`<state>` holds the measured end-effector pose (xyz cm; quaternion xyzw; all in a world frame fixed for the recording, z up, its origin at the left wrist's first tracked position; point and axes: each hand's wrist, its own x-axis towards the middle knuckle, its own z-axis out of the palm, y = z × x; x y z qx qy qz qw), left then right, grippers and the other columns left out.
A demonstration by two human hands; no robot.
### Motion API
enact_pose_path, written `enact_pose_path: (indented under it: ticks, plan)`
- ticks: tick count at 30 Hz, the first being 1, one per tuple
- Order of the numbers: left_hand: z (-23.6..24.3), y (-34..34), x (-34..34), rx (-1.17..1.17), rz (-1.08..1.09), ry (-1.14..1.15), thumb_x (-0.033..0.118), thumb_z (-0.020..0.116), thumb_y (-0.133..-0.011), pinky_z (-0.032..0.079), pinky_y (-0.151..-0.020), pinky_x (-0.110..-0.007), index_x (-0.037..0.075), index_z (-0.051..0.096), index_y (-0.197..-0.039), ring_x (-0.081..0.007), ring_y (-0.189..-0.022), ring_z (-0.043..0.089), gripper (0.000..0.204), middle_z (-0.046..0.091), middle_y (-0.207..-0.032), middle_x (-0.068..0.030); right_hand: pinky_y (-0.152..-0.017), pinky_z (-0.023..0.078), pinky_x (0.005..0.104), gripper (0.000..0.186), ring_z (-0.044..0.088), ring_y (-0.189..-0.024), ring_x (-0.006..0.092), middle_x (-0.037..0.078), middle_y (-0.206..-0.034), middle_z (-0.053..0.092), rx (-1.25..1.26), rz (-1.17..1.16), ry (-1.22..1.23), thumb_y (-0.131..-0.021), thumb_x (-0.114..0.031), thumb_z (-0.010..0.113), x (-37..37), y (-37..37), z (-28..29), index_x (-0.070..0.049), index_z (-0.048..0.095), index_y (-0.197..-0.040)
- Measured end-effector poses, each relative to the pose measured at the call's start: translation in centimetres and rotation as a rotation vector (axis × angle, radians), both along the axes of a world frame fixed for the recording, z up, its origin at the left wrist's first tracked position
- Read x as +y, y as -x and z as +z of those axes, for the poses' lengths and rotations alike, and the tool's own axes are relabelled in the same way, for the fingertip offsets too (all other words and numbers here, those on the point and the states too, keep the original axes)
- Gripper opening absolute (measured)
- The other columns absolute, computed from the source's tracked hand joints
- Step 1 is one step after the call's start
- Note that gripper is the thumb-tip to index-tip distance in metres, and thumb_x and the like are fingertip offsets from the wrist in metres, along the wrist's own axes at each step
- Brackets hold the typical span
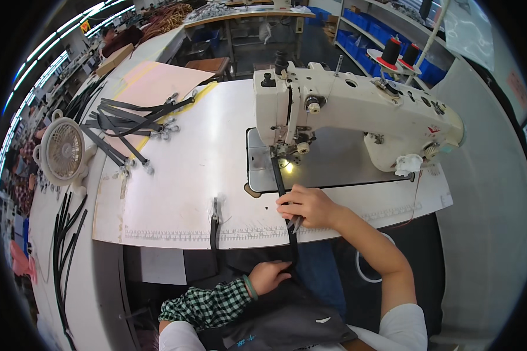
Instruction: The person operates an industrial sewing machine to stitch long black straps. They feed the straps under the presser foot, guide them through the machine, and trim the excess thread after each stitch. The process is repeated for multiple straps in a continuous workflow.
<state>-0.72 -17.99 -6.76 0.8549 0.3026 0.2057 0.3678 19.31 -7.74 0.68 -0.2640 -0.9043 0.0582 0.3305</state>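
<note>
A long black strap (278,174) runs from under the needle of a white sewing machine (354,99) down over the table's front edge. My right hand (304,206) closes on it just in front of the machine bed, with metal snips (295,222) held beneath my fingers. My left hand (265,276), below a green wristband, pinches the strap at my lap, over dark grey fabric (275,322). Left of the strap, another short strap with a metal clip (215,216) hangs over the table edge (158,237).
Several straps with metal fittings (134,120) lie on pink sheets (158,76) at the back left. A small white fan (63,151) stands on the left table beside loose black strips (61,245). Thread cones (391,52), blue bins (360,23) and a distant cluttered workroom are behind.
</note>
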Motion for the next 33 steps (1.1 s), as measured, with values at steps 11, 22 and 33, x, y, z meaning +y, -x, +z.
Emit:
enact_pose_path:
  ticks: [11,22,33]
  plan:
    - [1.8,0.0,1.4,-0.164,0.074,-0.308,0.022,0.070,-0.068,0.042,-0.048,-0.029,0.004,0.056,-0.067,-0.0202,-0.050,0.052,0.023,0.050,-0.057,-0.0068,-0.053,0.043,0.0278,0.014,0.050,-0.067,0.0175,0.000,-0.089,0.056,-0.038,0.092,-0.029,-0.065,-0.011,0.065,-0.1,0.1,0.2,-0.011,0.055,-0.076]
    - [8.6,0.5,12.0,0.091,0.138,-0.756,0.011,0.060,-0.071,0.045,-0.073,-0.031,0.005,0.057,-0.097,-0.0227,-0.088,0.054,0.027,0.057,-0.094,-0.0091,-0.057,0.046,0.0280,0.015,0.052,-0.075,0.0173,0.000,-0.090,0.055,-0.117,0.024,0.025,-0.065,-0.011,0.065,-0.7,0.1,0.9,-0.010,0.055,-0.076]
    - [8.5,-0.7,17.8,0.250,-0.007,-0.699,0.024,0.065,-0.066,0.043,-0.079,-0.030,0.006,0.062,-0.090,-0.0183,-0.091,0.053,0.030,0.059,-0.098,-0.0038,-0.059,0.046,0.0285,0.020,0.052,-0.073,0.0184,0.001,-0.091,0.057,-0.079,0.040,0.014,-0.062,-0.006,0.065,-0.4,0.3,1.0,-0.008,0.057,-0.080]
